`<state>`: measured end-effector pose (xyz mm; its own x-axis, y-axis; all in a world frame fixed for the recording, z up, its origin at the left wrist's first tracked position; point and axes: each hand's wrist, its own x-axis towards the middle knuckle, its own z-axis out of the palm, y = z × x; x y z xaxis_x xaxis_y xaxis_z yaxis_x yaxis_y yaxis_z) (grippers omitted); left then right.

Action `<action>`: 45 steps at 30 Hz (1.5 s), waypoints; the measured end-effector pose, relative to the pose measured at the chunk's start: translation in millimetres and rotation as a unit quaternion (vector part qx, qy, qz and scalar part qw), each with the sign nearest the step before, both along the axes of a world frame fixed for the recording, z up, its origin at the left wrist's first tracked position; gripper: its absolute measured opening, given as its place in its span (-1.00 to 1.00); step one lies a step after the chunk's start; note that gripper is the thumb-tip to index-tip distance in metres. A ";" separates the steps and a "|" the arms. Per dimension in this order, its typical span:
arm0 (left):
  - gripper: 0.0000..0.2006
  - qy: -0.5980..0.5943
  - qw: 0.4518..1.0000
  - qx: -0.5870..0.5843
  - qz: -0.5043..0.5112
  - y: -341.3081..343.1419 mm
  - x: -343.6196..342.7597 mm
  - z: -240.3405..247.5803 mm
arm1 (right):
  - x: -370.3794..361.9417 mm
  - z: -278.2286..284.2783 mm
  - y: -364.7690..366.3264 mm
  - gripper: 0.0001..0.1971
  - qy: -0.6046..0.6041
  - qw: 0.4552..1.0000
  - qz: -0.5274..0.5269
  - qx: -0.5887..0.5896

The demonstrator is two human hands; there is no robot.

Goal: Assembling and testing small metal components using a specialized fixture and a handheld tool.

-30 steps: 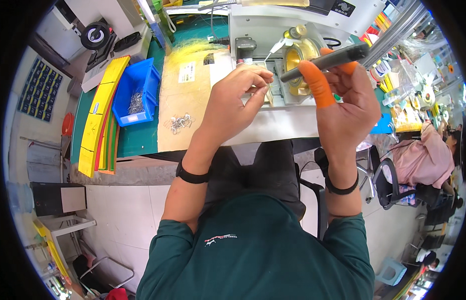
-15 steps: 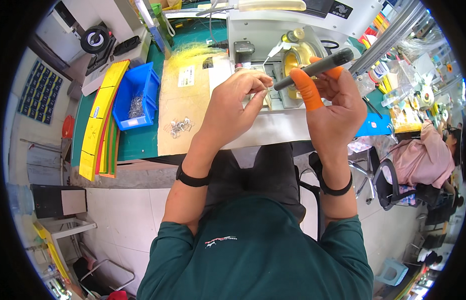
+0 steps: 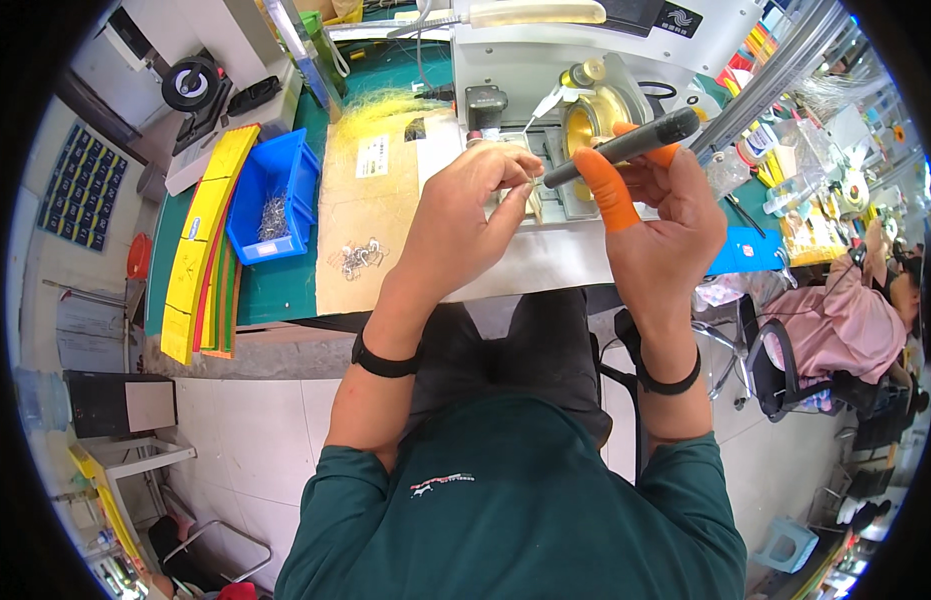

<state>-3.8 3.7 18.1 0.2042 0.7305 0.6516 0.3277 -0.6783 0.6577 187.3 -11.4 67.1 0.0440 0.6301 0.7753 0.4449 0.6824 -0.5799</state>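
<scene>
My right hand (image 3: pixel 667 230), with orange finger cots on thumb and forefinger, grips a dark grey rod-shaped tool (image 3: pixel 630 143). The tool slants down to the left, its narrow end close to the fingertips of my left hand (image 3: pixel 463 208). Thumb and forefinger of that hand are pinched together on something too small to make out. Both hands are raised over the front of a white bench machine (image 3: pixel 533 70) with a brass-coloured wheel (image 3: pixel 582 122). Left of my left hand, a heap of small bent metal wire pieces (image 3: pixel 359 258) lies on a tan board (image 3: pixel 350 212).
A blue bin (image 3: pixel 303 190) holding small metal pieces stands at the left, beside long yellow, red and green strips (image 3: pixel 207 225). Fine yellow threads (image 3: pixel 390 103) lie behind the board. A blue tray (image 3: pixel 737 250) lies right of my right hand. Someone in pink (image 3: pixel 840 325) sits farther right.
My right hand and the rod tool have shifted slightly left and down. My left hand keeps its pinch in nearly the same place. The person at the right has raised an arm.
</scene>
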 end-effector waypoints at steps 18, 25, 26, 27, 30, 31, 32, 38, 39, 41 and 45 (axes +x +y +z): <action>-0.88 0.048 0.998 0.013 0.043 -10.1 4.1 14.1 | -6.1 -2.9 -9.1 -0.62 -0.078 0.993 0.006 0.093; -0.91 0.048 0.998 0.014 0.045 -9.4 4.3 12.0 | 7.4 5.1 -21.5 -0.63 -0.104 0.982 -0.058 0.145; -0.91 0.049 0.998 0.015 0.045 -9.6 2.4 12.5 | 15.8 10.4 -29.3 -0.62 -0.098 0.977 -0.070 0.174; -0.92 0.057 0.997 0.026 0.051 -8.9 2.5 13.6 | 23.5 13.0 -38.1 -0.62 -0.094 0.970 -0.088 0.204; -0.93 0.065 0.994 0.035 0.078 -5.3 4.9 16.9 | 34.8 3.4 -56.3 -0.57 -0.187 0.981 -0.011 0.052; -0.93 0.063 0.992 0.033 0.101 -3.6 7.7 19.9 | 39.7 -5.8 -53.5 -0.55 -0.258 0.965 -0.006 -0.042; -0.93 0.063 0.993 0.038 0.095 0.6 9.9 22.3 | 45.7 -22.0 -44.8 -0.55 -0.257 0.966 -0.013 -0.039; -0.89 0.134 0.961 0.158 0.185 31.4 33.2 27.7 | 75.4 -73.8 5.2 -0.63 -0.428 0.893 0.011 -0.139; -0.89 0.144 0.959 0.148 0.196 34.6 32.8 22.9 | 78.0 -61.5 6.0 -0.68 -0.363 0.911 0.033 -0.190; -0.88 0.151 0.954 0.159 0.205 39.9 34.4 18.8 | 88.0 -27.2 7.2 -0.73 -0.230 0.936 0.048 -0.262; -0.87 0.161 0.949 0.167 0.215 47.6 48.4 19.4 | 96.3 10.3 40.8 -0.75 -0.091 0.954 -0.057 -0.279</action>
<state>44.6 51.3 37.5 0.1622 0.5547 0.8161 0.7680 -0.5902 0.2485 283.6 29.4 77.4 0.0334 0.9460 0.3225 0.6262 0.2317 -0.7445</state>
